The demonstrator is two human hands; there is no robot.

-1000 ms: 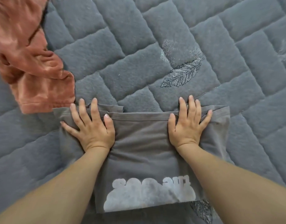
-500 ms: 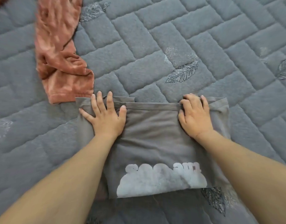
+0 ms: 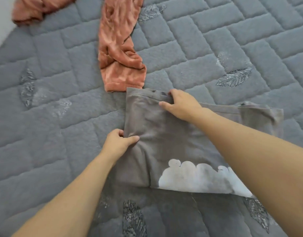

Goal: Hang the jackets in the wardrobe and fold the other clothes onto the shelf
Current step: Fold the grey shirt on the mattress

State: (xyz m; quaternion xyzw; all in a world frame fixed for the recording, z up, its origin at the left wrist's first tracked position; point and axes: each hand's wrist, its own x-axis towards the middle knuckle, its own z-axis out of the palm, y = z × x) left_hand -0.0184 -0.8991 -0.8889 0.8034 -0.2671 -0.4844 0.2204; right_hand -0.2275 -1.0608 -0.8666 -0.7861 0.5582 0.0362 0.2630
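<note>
A grey T-shirt with a white print lies partly folded on the grey quilted bedspread. My left hand pinches the shirt's left edge near the middle, thumb on top. My right hand grips the shirt's far edge, fingers curled over the hem. The shirt's right part stretches out under my right forearm, which hides some of the print.
An orange velvety garment lies crumpled just beyond the shirt's far left corner, and more of the same orange fabric sits at the top left. A pale strip beyond the bed's edge shows at the far left.
Both hands went from pressing flat on the shirt to gripping it: the left slid down to the left edge, the right crossed to the far edge near the left corner. The view shifted left.
</note>
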